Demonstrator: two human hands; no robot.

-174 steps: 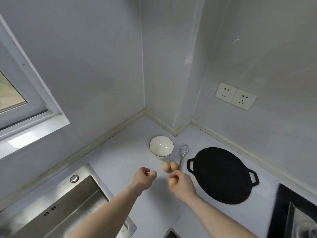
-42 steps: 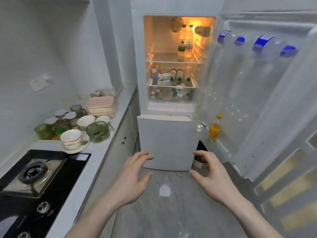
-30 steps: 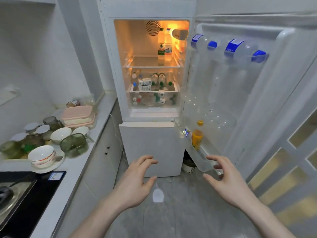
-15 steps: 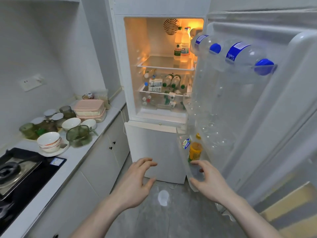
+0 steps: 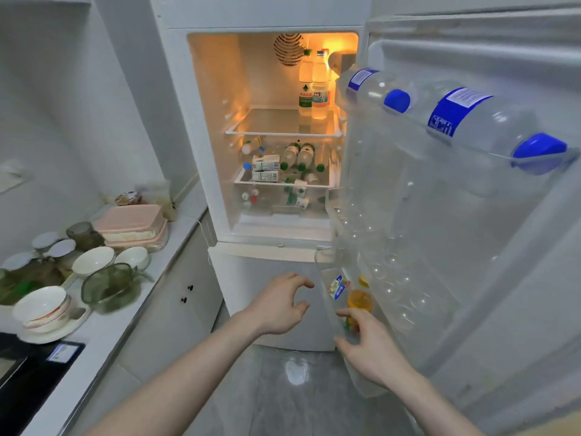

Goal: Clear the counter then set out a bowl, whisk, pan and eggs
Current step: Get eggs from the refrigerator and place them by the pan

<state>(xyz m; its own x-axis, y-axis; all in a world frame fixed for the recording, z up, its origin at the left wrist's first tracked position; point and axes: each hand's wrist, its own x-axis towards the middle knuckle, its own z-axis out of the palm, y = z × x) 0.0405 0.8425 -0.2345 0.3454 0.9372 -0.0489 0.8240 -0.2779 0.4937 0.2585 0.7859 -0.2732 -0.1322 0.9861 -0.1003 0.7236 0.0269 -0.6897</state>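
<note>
I face an open fridge (image 5: 273, 121) with its light on; bottles and cartons fill the shelves. Its door (image 5: 471, 247) swings out on the right. My right hand (image 5: 374, 347) touches the clear lower door shelf (image 5: 330, 269), next to a yellow-lidded jar (image 5: 360, 302), with its fingers fairly straight. My left hand (image 5: 279, 305) hovers in front of the lower fridge door (image 5: 267, 269), fingers loosely curled and holding nothing. The set-out bowl, whisk, pan and eggs are out of view.
Two blue-capped bottles (image 5: 456, 111) lie in the door's top rack. The counter (image 5: 103, 335) on the left holds white bowls (image 5: 92, 261), a bowl stack (image 5: 41, 308), a green glass dish (image 5: 110, 286) and pink containers (image 5: 132, 225). A black stove (image 5: 19, 379) sits at lower left.
Earlier both hands held eggs by the bowl, whisk and pan. I have since turned to the fridge, and my right hand has moved left onto the door's lower shelf.
</note>
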